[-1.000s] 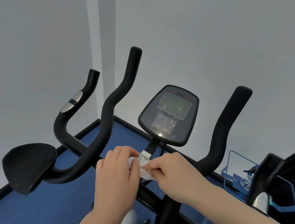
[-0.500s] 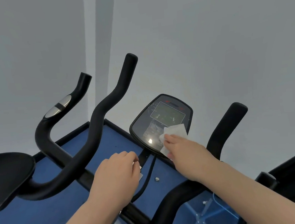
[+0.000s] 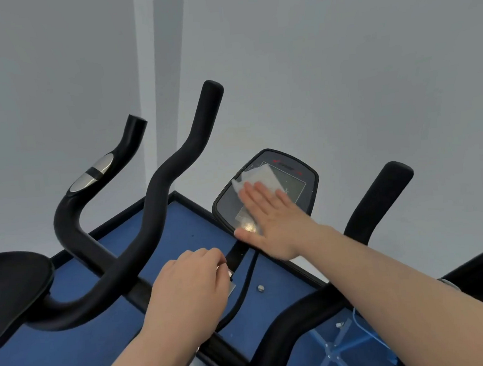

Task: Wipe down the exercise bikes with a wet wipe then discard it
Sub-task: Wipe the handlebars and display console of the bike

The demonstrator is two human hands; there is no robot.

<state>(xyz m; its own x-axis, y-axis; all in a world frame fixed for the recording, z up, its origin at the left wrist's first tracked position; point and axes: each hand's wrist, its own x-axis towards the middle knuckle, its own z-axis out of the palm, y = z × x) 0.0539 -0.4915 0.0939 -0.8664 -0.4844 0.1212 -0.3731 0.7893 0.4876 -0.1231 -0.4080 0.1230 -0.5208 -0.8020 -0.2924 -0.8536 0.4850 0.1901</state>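
1. Head view: right hand (image 3: pixel 278 223), grip flat with fingers straight, presses wet wipe (image 3: pixel 258 178) onto console screen (image 3: pixel 267 192); wipe now higher up the screen than before.
2. Left hand (image 3: pixel 188 288), fingers curled, grips handlebar stem (image 3: pixel 234 255), unchanged.

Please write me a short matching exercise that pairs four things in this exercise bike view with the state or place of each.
Things:
1. wet wipe
2. right hand
3. left hand
4. console

States or places:
A. fingers curled, low by the console's support post
B. flat and straight-fingered, pressing down on the wipe
C. spread white across the upper part of the screen
D. dark panel standing between the black handlebars

Pairs: 1-C, 2-B, 3-A, 4-D
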